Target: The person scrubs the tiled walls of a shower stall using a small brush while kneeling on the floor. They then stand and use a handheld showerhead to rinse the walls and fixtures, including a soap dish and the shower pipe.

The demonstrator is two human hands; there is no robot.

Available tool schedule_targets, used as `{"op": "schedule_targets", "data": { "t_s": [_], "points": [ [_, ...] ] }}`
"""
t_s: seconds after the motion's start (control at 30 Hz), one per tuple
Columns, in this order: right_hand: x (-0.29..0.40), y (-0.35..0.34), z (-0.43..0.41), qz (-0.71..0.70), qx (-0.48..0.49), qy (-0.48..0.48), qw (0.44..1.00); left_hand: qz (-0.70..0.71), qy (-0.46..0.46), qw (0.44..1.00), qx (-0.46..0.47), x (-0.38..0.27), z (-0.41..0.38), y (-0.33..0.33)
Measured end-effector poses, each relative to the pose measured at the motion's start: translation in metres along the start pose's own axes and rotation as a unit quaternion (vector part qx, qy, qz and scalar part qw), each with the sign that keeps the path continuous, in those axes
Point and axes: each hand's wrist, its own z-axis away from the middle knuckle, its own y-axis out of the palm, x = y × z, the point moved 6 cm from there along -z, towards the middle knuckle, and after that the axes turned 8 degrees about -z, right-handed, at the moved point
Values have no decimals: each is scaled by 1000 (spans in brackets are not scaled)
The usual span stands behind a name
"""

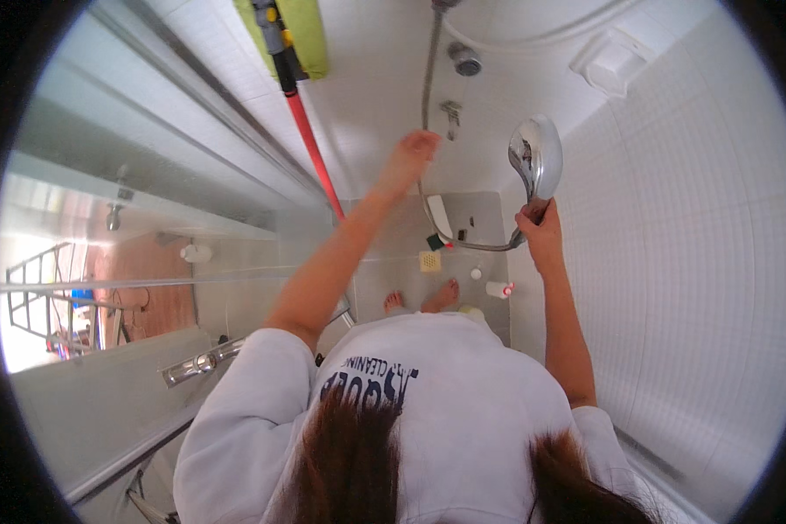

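Note:
My right hand [542, 236] grips the handle of a chrome shower head [537, 157], held up near the tiled wall on the right. From its lower end a flexible metal shower hose [475, 246] loops down, then climbs to the far wall. My left hand [418, 149] is blurred, with its fingers curled at the upright run of the hose. Whether it grips the hose or only passes in front of it, I cannot tell. Beyond that hand a round chrome fitting [465, 60] and a small chrome fixture [452, 118] are mounted on the wall.
A red pole [311, 150] with a green cloth [304, 39] leans at left, beside the glass panel [137, 196]. A yellowish drain cover [430, 261], dark scrub pad [435, 242] and white bottle [498, 289] are near my feet. A white soap dish [610, 62] projects from the wall.

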Motion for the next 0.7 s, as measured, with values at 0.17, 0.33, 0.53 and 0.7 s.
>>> {"op": "schedule_targets", "data": {
  "t_s": [0.17,0.33,0.53,0.7],
  "points": [
    [13,0,11,106,50,-2,993,229,-154,957,89,36,-64,11],
    [29,20,18,144,112,15,983,312,-274,909,37,66,-83,36],
    [11,-5,25,150,20,40,988,220,-267,934,87,94,-80,57],
    [-8,-50,34,47,-207,44,976,119,-286,945,104,99,-73,41]
  ]
}}
